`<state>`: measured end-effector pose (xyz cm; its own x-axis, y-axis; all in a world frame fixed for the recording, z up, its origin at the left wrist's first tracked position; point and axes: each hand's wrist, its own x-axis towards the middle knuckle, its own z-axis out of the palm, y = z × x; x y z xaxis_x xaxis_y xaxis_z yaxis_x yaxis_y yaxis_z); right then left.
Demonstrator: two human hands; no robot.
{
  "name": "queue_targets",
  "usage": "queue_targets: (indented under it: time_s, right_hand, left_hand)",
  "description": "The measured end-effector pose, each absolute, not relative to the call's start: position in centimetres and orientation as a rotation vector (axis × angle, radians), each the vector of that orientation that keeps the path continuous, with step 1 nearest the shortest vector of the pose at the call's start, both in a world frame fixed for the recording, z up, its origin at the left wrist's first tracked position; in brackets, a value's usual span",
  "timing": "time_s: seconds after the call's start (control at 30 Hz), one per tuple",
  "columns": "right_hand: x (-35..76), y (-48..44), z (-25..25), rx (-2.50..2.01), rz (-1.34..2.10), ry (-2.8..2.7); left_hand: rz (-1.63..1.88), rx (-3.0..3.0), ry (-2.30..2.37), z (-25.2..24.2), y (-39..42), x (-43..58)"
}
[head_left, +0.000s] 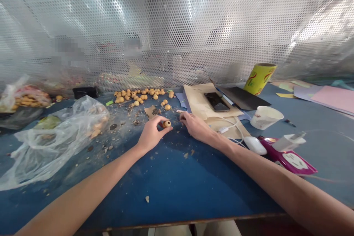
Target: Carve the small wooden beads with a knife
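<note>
Between the thumb and fingers of my left hand [152, 132] is a small tan gourd [166, 124], its end with a dark round hole turned to the right. My right hand [197, 125] is closed in a pinch just to the right, apart from the gourd. A thin pale stick-like piece [179, 111] pokes out above its fingers; the rest of it is hidden. Beyond both hands lie several more small gourds [138, 97], loose on the blue table [171, 184]. A scrap of brown paper [151, 111] with dark crumbs lies behind my left hand.
Clear plastic bags [61, 136] spread over the left side. At right are a phone [217, 101] on brown paper, a white paper cup [266, 117], a yellow tube [259, 78], a white charging cable and a magenta power strip [294, 160]. A perforated metal screen [177, 25] stands behind.
</note>
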<state>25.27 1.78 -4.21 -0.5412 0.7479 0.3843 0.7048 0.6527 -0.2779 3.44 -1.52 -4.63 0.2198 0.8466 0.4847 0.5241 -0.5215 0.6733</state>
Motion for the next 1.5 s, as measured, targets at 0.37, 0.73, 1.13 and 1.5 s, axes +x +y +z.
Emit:
queue_targets:
  time_s: [0.37, 0.73, 1.13, 1.5]
  right_hand:
    - [25.7, 0.1, -3.6, -0.741, 0.316, -2.306]
    - [25.1, 0.7, -4.1, -0.696, 0.146, -2.412]
    - [24.8, 0.9, -4.4, -0.700, 0.150, -2.419]
    - [25.2, 0.3, -4.4, -0.688, 0.203, -2.370]
  left_hand:
    - [0.995, 2.237, 1.280, -4.1, -1.6, 3.4]
    - [0.912, 2.374, 1.300, -3.0, -1.3, 2.8]
    - [0.584, 2.678, 1.138, -2.1, -1.6, 1.9]
    - [0.849, 2.501, 1.176, -4.0, -1.7, 3.0]
